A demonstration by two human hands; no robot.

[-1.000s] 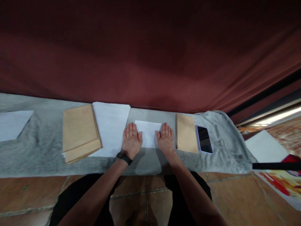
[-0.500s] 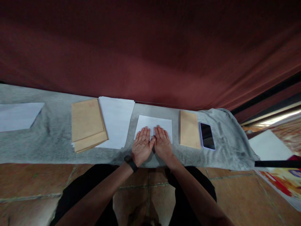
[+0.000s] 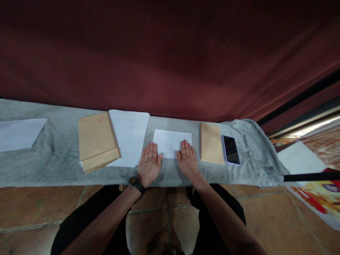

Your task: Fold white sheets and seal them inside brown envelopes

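1. Taking 12 o'clock as straight away from me, the small white sheet (image 3: 172, 140) lies flat in front of me on the grey-covered worktop (image 3: 61, 159), between my two hands.
2. My left hand (image 3: 148, 166) is at the sheet's 8 o'clock, its fingers straight and side by side over the near-left corner, the thumb standing out towards the sheet. It grips nothing.
3. My right hand (image 3: 188, 161) is at 4 o'clock, just as flat, fingers stretched over the near-right corner and holding nothing. How hard either hand presses, I cannot tell.
4. At 9 o'clock, near my left hand, lies a stack of larger white paper (image 3: 129, 138); beyond it, overlapping its edge, are the large brown envelopes (image 3: 95, 138).
5. Farther out at 9 o'clock, well apart, is another white sheet (image 3: 21, 134).
6. At 3 o'clock, near my right hand, are the narrow brown envelopes (image 3: 211, 143), with a phone (image 3: 231, 149) just beside them, screen up.
7. A dark red cloth (image 3: 159, 88) hangs at 12 o'clock; I wear a black watch (image 3: 136, 184) on my left wrist.
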